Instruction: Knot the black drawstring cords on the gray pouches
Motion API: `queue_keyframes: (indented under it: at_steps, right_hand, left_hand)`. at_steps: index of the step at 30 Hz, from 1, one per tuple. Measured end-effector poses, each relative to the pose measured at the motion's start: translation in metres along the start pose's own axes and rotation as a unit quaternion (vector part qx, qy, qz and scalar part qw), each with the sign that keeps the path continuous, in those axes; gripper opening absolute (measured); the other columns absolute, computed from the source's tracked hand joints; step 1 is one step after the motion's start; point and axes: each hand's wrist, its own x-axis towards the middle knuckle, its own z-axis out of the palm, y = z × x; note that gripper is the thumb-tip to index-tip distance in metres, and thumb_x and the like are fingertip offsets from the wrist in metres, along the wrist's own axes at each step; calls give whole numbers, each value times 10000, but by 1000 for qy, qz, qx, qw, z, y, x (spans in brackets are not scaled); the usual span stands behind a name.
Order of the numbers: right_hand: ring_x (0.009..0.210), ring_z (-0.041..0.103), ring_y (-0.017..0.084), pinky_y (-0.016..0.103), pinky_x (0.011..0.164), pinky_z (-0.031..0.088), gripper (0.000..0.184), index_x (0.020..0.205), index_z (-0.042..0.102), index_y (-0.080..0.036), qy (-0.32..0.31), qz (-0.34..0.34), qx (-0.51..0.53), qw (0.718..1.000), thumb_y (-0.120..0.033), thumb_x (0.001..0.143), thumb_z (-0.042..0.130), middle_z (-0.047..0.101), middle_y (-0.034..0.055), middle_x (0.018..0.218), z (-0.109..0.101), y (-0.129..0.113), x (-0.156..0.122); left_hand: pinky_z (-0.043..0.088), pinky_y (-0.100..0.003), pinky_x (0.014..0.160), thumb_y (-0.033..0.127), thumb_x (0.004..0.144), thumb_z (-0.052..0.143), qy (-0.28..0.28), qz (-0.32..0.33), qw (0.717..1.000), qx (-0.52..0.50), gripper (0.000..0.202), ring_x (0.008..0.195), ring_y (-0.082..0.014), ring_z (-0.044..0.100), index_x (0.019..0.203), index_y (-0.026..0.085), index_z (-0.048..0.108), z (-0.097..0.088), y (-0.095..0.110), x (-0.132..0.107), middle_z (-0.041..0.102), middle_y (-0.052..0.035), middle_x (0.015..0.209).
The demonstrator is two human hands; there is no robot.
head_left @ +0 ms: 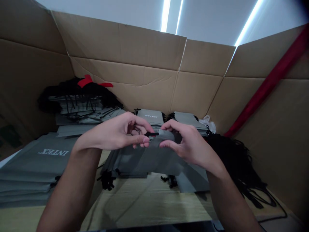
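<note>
Well, my left hand (113, 132) pinches a black drawstring (151, 134) at centre frame, while my right hand (190, 146) grips the top edge of a grey fabric pouch (142, 161). If my pinch loosens, the cord could slip from my fingers; the tangle of black cords (234, 161) at right could snag it, or the stack of grey pouches (31, 167) at left could slide.
</note>
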Motion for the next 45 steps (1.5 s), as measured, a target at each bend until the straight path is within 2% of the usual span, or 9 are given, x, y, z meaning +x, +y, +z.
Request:
queue_keyframes:
  at_steps: [8,14,19,26,31,34,36,41,45]
  right_hand:
    - [922,691,170,276,826,461,309,1149,716,-233,-7,11,-35,999,-232,927,931,809,-18,1106,-13,3,3]
    - [888,682,169,281,827,474,295,1151,726,-236,-14,12,-44,999,-263,936,927,810,-19,1094,-20,0,3]
    - [885,673,178,293,842,480,286,1136,724,-235,5,6,-45,999,-289,937,922,800,-16,1066,-23,4,3]
    - [918,677,185,289,819,478,286,1133,723,-245,3,4,-24,1000,-313,939,922,789,-14,1061,-25,6,4]
    - [915,681,186,289,821,479,292,1136,733,-237,-5,8,-22,1000,-312,934,929,801,-9,1067,-23,3,6]
    - [885,679,179,283,799,475,278,1147,734,-236,-7,1,-15,1000,-257,937,914,807,-9,1059,-19,0,7]
    - [856,678,174,280,782,473,275,1138,731,-237,-12,-6,-12,1000,-248,933,914,807,-13,1040,-16,-1,7]
    - [918,715,198,299,818,488,281,1184,741,-238,-4,9,-30,999,-253,952,899,818,5,1055,-26,4,5]
    - [953,725,215,322,810,506,230,1158,765,-231,49,19,-26,998,-286,966,878,808,29,1074,-45,13,0]
  left_hand:
    - [668,-226,702,269,1023,744,15,25,999,-17,275,802,-178,818,1282,177,756,2,8,-6,891,-97,1021]
    - [649,-207,685,279,1040,737,29,18,999,-16,296,769,-157,786,1315,171,726,-2,9,-12,884,-90,981]
    - [641,-198,669,351,1055,740,61,-1,998,14,193,773,-165,800,1129,176,766,-9,10,-16,876,-85,980]
    - [561,-188,592,433,1042,729,117,-18,990,75,298,664,-145,724,926,167,794,-6,11,-11,819,-53,804]
    - [564,-210,613,524,1086,649,140,16,988,56,402,693,-148,691,957,184,819,6,11,-4,803,-50,859]
    - [560,-209,646,515,1015,765,153,39,986,47,324,740,-154,701,1115,220,850,23,14,4,813,-21,912]
    - [522,-198,637,447,977,812,160,48,984,68,257,754,-152,699,1098,228,869,32,15,9,809,-2,882]
    - [392,-218,518,424,952,815,274,66,954,99,244,610,-130,567,896,193,872,21,10,5,709,-3,693]
    - [475,-232,543,414,898,867,349,41,932,88,229,613,-148,621,931,187,858,-2,10,-9,736,-20,717]
